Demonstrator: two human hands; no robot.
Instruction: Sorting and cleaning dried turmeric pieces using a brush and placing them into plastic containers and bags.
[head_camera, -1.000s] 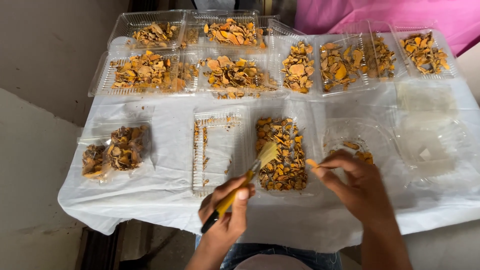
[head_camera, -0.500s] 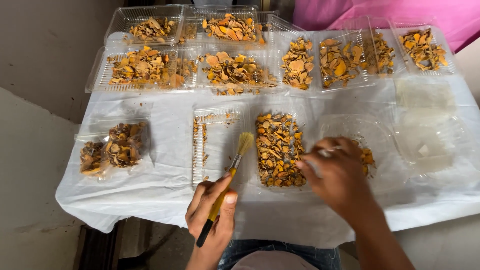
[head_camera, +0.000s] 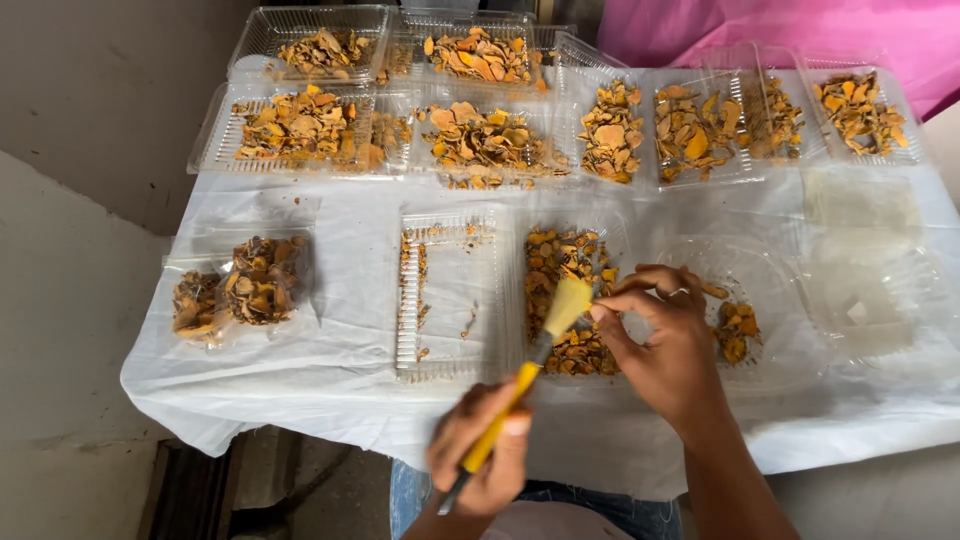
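Gripping a yellow-handled brush (head_camera: 530, 368) near the table's front edge, left hand (head_camera: 480, 458) sets bristles against a piece pinched by right hand (head_camera: 665, 345); most slices (head_camera: 570, 300) in the open tray (head_camera: 455, 290) appear unbrushed.

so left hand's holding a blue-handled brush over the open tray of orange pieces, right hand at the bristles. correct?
Not quite: the head view shows the brush has a yellow handle, not blue. The left hand does hold it over the open tray of orange pieces, right hand at the bristles.
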